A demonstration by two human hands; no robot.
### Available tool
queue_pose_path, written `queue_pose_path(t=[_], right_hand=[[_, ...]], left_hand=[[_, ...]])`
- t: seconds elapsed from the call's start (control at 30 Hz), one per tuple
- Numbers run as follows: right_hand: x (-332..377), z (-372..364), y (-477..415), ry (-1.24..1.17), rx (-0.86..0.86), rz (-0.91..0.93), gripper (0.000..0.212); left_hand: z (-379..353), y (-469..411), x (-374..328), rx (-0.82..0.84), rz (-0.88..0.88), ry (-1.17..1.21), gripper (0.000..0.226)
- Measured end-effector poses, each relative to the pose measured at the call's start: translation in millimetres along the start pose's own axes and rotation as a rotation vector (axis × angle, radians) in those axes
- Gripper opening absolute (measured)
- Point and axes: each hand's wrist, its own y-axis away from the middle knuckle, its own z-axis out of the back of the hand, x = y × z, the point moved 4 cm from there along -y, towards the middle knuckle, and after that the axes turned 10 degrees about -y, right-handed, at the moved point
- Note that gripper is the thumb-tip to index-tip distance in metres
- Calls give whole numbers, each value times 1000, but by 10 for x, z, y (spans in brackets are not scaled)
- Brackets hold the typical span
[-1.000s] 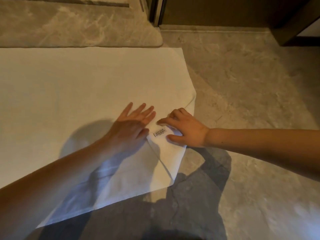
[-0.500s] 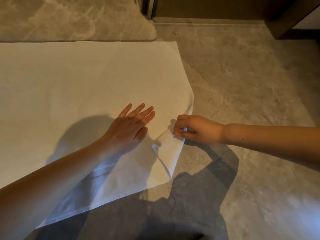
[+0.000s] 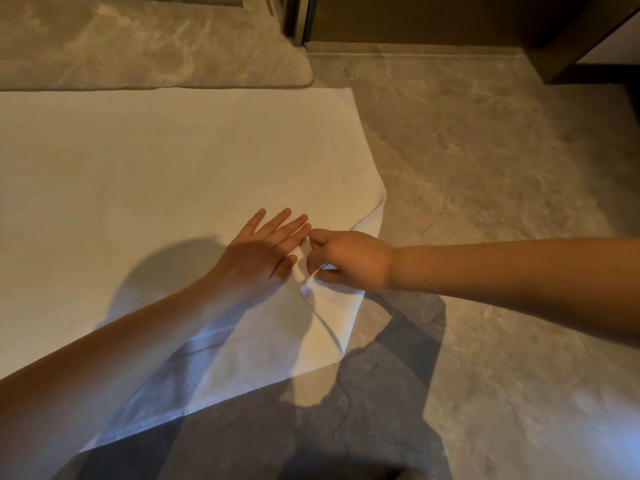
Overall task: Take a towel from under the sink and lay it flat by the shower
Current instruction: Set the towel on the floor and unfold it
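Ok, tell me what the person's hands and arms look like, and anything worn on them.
Both bare: the left hand and right hand wear no gloves or visible rings; the left forearm and right forearm show no sleeve, watch or bracelet.

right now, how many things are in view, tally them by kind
white cloth towel, spread on the floor: 1
bare hands: 2 (left hand flat on the towel, right hand pinching its folded corner)
raised beige marble ledge: 1
dark wooden cabinet: 1
total: 5
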Motion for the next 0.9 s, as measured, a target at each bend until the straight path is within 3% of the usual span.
queue_pose_path(t=[0.23, 0.57, 0.67, 0.77, 0.9], right_hand=[[-381, 410, 544, -153, -28, -125, 13], [-812, 381, 1247, -202, 6, -331, 17], [-853, 295, 1275, -138, 84, -371, 16], [-849, 272, 1168, -52, 141, -415, 31], [-791, 456, 821, 154, -49, -465, 38]], left_hand=[[-44, 11, 14, -37, -21, -12, 57], [33, 44, -15, -158, -28, 42, 53], [35, 47, -18, -154, -41, 26, 53], [13, 29, 14, -74, -38, -8, 54], [36, 7, 54, 21, -18, 3, 61]])
